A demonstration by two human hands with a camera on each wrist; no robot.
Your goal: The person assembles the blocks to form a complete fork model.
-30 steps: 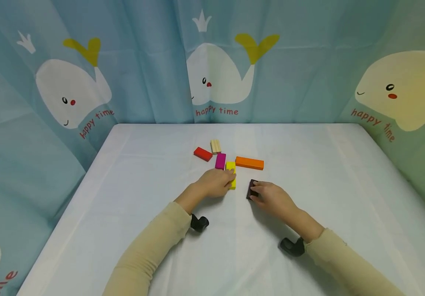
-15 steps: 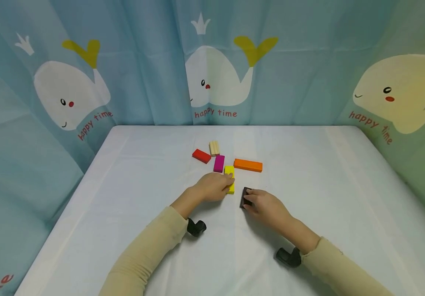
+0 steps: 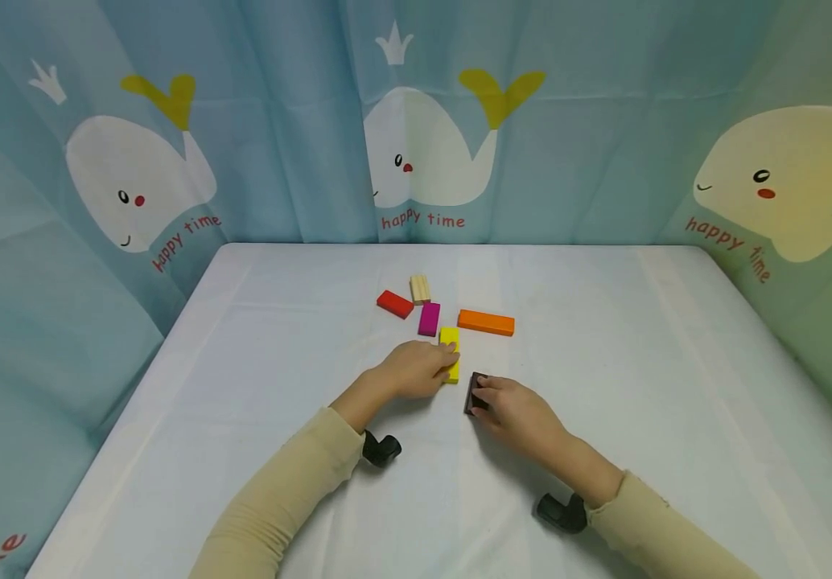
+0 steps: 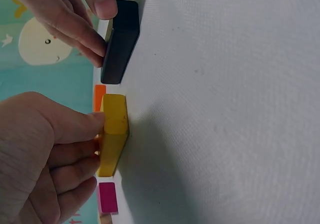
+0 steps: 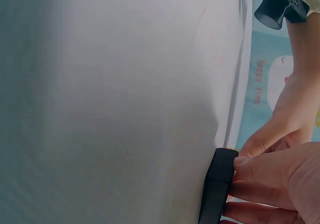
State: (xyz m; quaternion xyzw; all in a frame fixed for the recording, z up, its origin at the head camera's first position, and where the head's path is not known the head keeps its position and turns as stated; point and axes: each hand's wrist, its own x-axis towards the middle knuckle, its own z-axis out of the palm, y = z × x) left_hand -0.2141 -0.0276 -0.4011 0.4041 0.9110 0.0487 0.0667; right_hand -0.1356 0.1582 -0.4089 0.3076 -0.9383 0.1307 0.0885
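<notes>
In the head view my left hand (image 3: 418,370) holds a yellow block (image 3: 449,334) flat on the table. The left wrist view has the thumb on the near end of that yellow block (image 4: 114,129) and curled fingers along its far side. My right hand (image 3: 521,412) pinches a dark, almost black block (image 3: 472,394) just right of and nearer than the yellow one, with a small gap between them. In the right wrist view the thumb and fingers lie along the dark block (image 5: 216,184). The yellow block's middle is partly covered by fingers.
Beyond the hands lie a purple block (image 3: 429,319), a red block (image 3: 395,304), a pale ridged wooden block (image 3: 419,289) and an orange block (image 3: 485,322). A white cloth covers the table (image 3: 300,322). A blue whale-print curtain (image 3: 278,161) rises behind it.
My right hand has brought the dark block left and nearer to me, toward the yellow block. The left hand has drawn the yellow block slightly nearer, away from the purple one.
</notes>
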